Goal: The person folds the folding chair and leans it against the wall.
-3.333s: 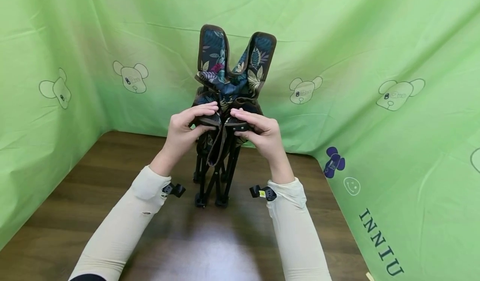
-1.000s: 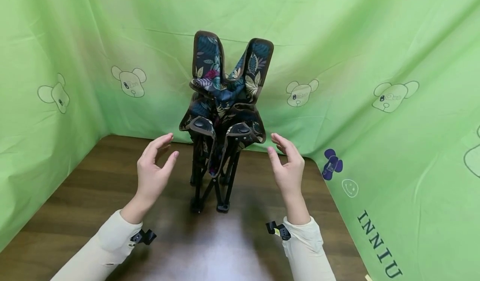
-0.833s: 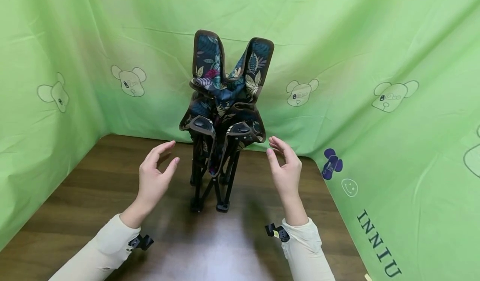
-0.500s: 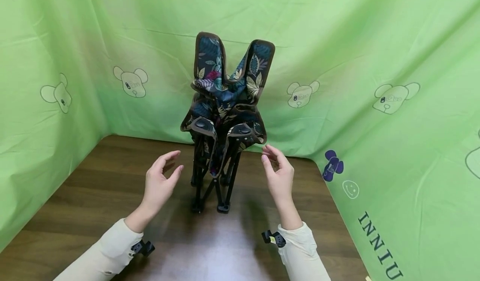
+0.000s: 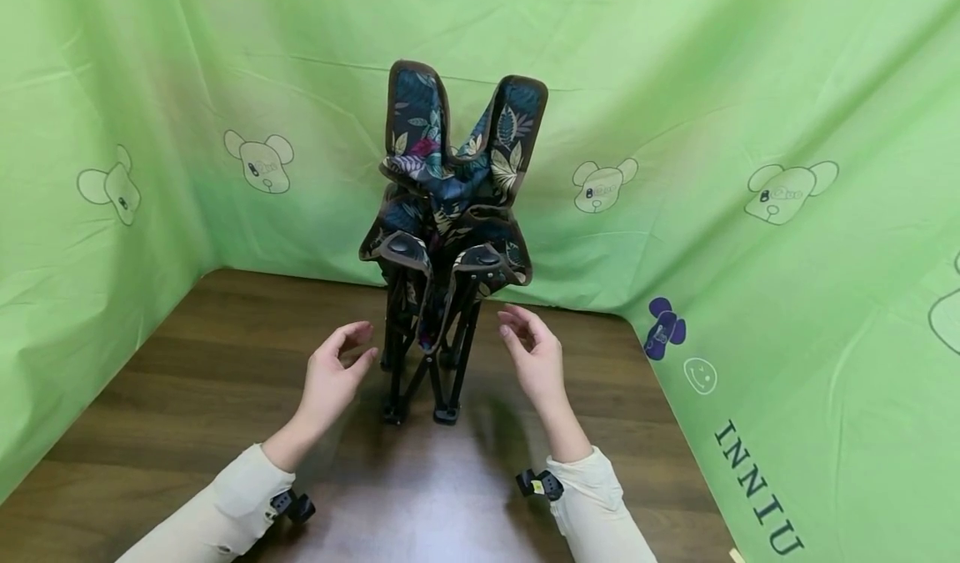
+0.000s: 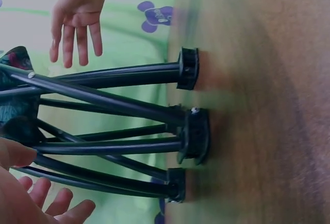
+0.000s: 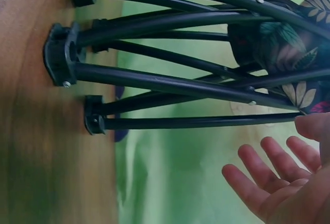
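Observation:
A partly folded camping chair (image 5: 450, 188) stands upright on the wooden table, its dark leaf-print fabric bunched and its backrest tips raised in a V. Below the seat, black crossed tube legs (image 5: 431, 371) stand close together on plastic feet. To the left of those legs my left hand (image 5: 333, 375) hovers with bent, relaxed fingers and holds nothing. On the other side hangs my right hand (image 5: 538, 359), also holding nothing, thumb apart from the fingers. Both wrist views show the bare legs (image 6: 113, 147) with a gap to each palm.
Green cloth (image 5: 315, 54) printed with bear heads hangs behind and on both sides. The wooden tabletop (image 5: 225, 363) reaches up to the cloth. A black camera is strapped to each cream sleeve (image 5: 247, 496).
Both hands earlier pinched the front corners of the chair's seat, then let go and drew apart. Since then they have moved lower and inward toward the legs. The chair stays in place lately.

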Motion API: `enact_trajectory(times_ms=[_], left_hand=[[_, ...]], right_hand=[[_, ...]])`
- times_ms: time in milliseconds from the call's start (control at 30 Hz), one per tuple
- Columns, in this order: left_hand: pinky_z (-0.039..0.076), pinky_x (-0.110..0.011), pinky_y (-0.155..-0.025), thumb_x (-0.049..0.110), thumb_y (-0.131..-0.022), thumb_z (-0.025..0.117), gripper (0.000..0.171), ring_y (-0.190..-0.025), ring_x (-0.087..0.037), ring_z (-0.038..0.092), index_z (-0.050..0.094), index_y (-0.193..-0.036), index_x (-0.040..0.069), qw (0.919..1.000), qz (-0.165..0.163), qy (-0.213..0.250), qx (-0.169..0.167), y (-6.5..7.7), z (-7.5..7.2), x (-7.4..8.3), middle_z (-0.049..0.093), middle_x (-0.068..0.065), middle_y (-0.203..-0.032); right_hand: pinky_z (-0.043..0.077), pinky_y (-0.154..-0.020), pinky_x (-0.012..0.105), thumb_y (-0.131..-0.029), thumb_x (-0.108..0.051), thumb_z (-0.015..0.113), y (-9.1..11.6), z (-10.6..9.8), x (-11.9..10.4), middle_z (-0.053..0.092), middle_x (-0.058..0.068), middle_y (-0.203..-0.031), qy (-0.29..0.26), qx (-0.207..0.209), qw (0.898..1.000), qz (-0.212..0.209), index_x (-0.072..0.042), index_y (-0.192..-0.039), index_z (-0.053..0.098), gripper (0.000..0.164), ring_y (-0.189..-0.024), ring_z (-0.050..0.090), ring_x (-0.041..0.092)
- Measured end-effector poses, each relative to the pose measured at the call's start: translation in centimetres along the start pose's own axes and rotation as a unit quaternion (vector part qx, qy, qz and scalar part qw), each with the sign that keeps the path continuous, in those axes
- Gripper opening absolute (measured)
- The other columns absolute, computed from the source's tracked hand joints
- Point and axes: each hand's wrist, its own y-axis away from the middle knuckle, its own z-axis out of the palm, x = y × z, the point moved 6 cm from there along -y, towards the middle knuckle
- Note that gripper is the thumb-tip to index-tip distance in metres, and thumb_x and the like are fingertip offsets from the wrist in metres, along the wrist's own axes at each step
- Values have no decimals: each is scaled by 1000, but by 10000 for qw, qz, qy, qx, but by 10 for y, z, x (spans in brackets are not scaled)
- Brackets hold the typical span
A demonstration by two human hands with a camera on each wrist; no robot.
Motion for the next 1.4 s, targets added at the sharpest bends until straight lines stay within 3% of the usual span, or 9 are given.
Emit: enact_trajectory(times_ms=[100, 233, 300, 367, 500, 600, 900, 1167, 1400], left_hand=[[57, -19, -85, -5, -92, 71, 34, -114, -38, 65, 64, -126, -8, 9998, -148, -151, -49, 4, 1, 1, 69, -24, -119], [59, -38, -90, -3, -92, 72, 33, -114, -38, 65, 65, -125, -6, 9992, -327, -182, -141, 6, 5, -2, 70, -24, -119], [58, -42, -91, -3, -93, 72, 33, -114, -37, 65, 65, -125, -7, 9990, -359, -186, -202, 7, 7, -5, 70, -25, -120], [59, -34, -90, -2, -93, 71, 34, -114, -37, 64, 64, -126, -8, 9986, -417, -156, -270, 6, 10, -9, 69, -26, -120], [58, -27, -87, 5, -94, 74, 33, -112, -31, 66, 67, -126, 0, 9982, -459, -77, -387, 4, 15, -37, 72, -18, -119], [58, -30, -89, 9, -94, 76, 32, -109, -26, 68, 69, -125, 7, 9980, -435, -103, -450, 2, 19, -57, 74, -11, -116], [56, -22, -87, 6, -92, 77, 28, -103, -26, 71, 72, -120, 4, 9980, -380, -147, -492, 0, 29, -60, 75, -11, -114], [58, -22, -79, 5, -92, 76, 25, -95, -19, 70, 72, -117, 2, 9978, -352, -256, -505, -8, 35, -68, 74, -12, -107], [63, -39, -67, 1, -91, 76, 24, -80, -20, 71, 72, -114, -2, 9969, -528, 115, -576, -11, 39, -71, 73, -18, -104]], right_hand=[[56, -85, 16, -99, 3, 64, 2, 6, 5, 68, 31, -122, -53, -197, 9997, 105, 10, -130, 62, 32, -110, 66, 49], [56, -84, 16, -99, 3, 64, 4, 13, 18, 68, 31, -122, -284, -331, 9986, 314, 9, -129, 62, 31, -111, 64, 51], [57, -82, 15, -99, 2, 64, 5, 17, 30, 69, 29, -122, -341, -344, 9980, 416, 7, -130, 63, 31, -110, 65, 51], [57, -80, 17, -99, 0, 65, 7, 22, 42, 70, 27, -122, -379, -363, 9973, 522, 4, -131, 63, 32, -109, 67, 46], [59, -78, 20, -100, -6, 67, 10, 29, 56, 71, 22, -121, -320, -412, 9965, 647, -1, -132, 64, 33, -107, 69, 40], [60, -76, 21, -99, -6, 68, 13, 34, 59, 72, 22, -120, -284, -406, 9960, 742, -2, -131, 65, 33, -104, 70, 37], [63, -79, 49, -97, 3, 67, 14, 44, 68, 70, 26, -117, -304, -401, 9935, 1024, 5, -133, 61, 37, -98, 71, 22], [63, -66, 27, -96, 5, 66, 16, 45, 40, 69, 28, -113, -304, -521, 9927, 1040, 7, -128, 61, 32, -97, 71, 36], [64, -64, 32, -95, 7, 66, 17, 48, 44, 68, 29, -109, -581, -456, 9914, 1082, 7, -125, 61, 31, -95, 69, 37]])
